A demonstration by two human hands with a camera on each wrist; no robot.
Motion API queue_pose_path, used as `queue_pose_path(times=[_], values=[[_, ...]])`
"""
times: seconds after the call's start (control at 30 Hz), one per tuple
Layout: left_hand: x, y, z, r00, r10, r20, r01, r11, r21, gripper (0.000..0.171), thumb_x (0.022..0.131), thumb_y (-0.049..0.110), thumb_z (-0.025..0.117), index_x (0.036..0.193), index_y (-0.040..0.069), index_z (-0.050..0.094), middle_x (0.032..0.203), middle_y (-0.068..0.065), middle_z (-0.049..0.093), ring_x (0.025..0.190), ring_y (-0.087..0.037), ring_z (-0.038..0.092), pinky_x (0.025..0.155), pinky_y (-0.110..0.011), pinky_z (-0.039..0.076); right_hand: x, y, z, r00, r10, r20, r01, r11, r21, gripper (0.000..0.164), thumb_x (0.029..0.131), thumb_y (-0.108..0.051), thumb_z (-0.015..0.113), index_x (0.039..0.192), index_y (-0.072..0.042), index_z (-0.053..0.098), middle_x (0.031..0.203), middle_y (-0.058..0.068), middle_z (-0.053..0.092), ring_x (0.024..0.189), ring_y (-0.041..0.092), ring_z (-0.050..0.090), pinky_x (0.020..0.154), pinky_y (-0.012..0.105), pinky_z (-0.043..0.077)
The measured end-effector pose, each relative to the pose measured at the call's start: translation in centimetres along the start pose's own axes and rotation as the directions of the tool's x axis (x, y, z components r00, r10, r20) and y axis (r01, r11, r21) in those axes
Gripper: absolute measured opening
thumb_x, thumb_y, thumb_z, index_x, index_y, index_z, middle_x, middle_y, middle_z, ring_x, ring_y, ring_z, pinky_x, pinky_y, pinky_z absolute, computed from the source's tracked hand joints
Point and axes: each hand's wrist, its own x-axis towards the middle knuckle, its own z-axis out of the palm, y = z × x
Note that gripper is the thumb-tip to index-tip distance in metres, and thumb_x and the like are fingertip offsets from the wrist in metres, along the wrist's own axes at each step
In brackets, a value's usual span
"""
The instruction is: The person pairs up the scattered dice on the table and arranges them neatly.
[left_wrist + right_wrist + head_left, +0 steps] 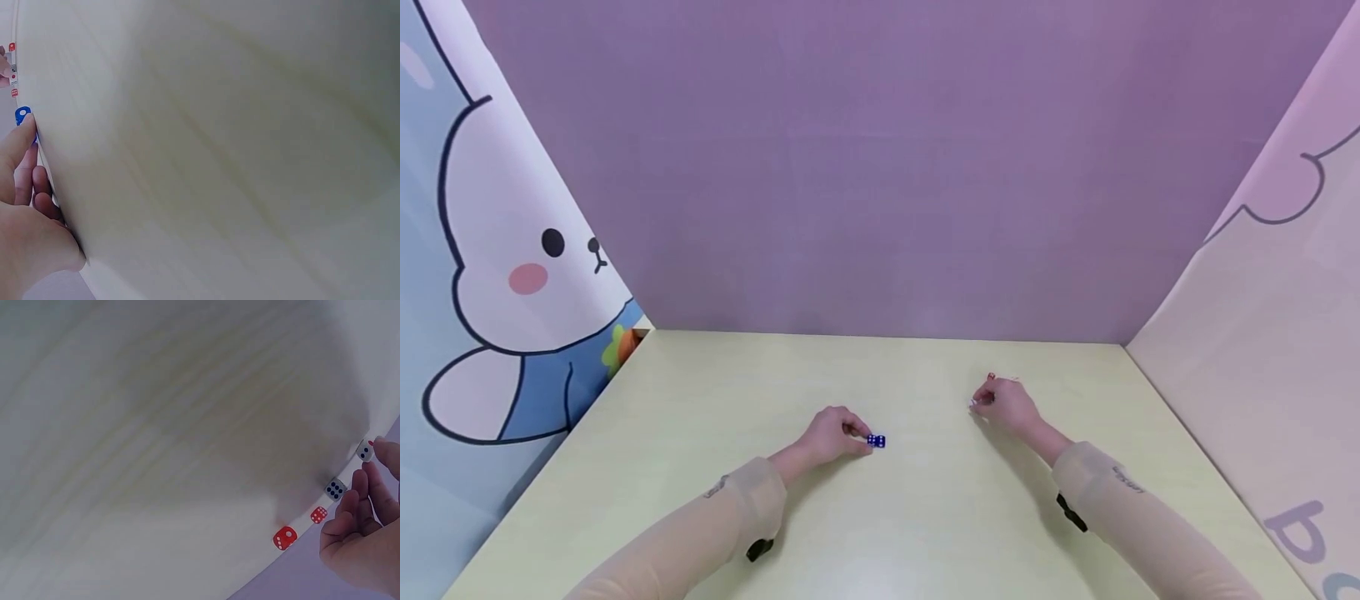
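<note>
Two blue dice with white dots sit side by side at the fingertips of my left hand. Its thumb and forefinger pinch the nearer one; in the left wrist view the thumb partly covers the blue dice. Over to the right, my right hand pinches a white die between thumb and fingertip, low at the table. Beside its curled fingers lies another white die with dark dots. Two red dice rest further along, past that hand.
The pale wooden table meets a purple panel at its back edge. Side panels flank it, the left one printed with a cartoon rabbit. A dark band shows under the right sleeve.
</note>
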Motion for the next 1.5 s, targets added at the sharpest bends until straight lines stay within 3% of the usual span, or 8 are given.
queue_pose_path(times=[0.33, 0.9, 1.2, 1.5], values=[[0.0, 0.4, 0.2, 1.000, -0.003, -0.001, 0.003, 1.000, 0.003, 0.021, 0.070, 0.016, 0.083, 0.086, 0.010, 0.072, 0.084, 0.002, 0.061, 0.077, -0.012, 0.052, 0.073, -0.027, 0.043, -0.2, 0.3, 0.6, 1.000, -0.016, -0.013, 0.016, 1.000, 0.022, 0.008, 0.079, -0.006, 0.073, 0.085, -0.002, 0.070, 0.078, 0.004, 0.067, 0.073, 0.014, 0.058, 0.069, 0.029, 0.049], [0.2, 0.4, 0.4, 1.000, 0.007, -0.002, -0.007, 1.000, 0.004, 0.020, 0.070, 0.017, 0.083, 0.087, 0.011, 0.073, 0.085, 0.002, 0.062, 0.077, -0.011, 0.052, 0.072, -0.026, 0.043, -1.6, -0.6, 0.7, 0.999, 0.039, 0.032, -0.041, 0.997, 0.058, 0.008, 0.079, -0.006, 0.073, 0.086, -0.005, 0.072, 0.077, 0.001, 0.065, 0.069, 0.012, 0.054, 0.062, 0.023, 0.046], [0.3, 0.4, 0.4, 1.000, 0.006, -0.001, -0.006, 1.000, 0.011, 0.023, 0.070, 0.018, 0.084, 0.090, 0.012, 0.072, 0.086, 0.003, 0.063, 0.078, -0.012, 0.050, 0.073, -0.026, 0.043, -2.6, -1.3, 1.0, 0.999, 0.021, 0.043, -0.024, 0.996, 0.088, 0.008, 0.078, -0.006, 0.074, 0.085, -0.006, 0.072, 0.076, -0.001, 0.064, 0.067, 0.012, 0.051, 0.060, 0.022, 0.044], [-0.6, -0.3, -0.5, 0.998, -0.025, -0.061, 0.025, 1.000, -0.001, 0.029, 0.068, 0.016, 0.084, 0.094, 0.012, 0.071, 0.091, 0.002, 0.063, 0.083, -0.013, 0.053, 0.076, -0.028, 0.045, -3.6, -2.8, 1.7, 0.996, -0.082, 0.044, 0.078, 0.993, 0.094, 0.008, 0.076, -0.004, 0.075, 0.083, -0.005, 0.072, 0.074, -0.001, 0.066, 0.066, 0.008, 0.052, 0.061, 0.021, 0.046]])
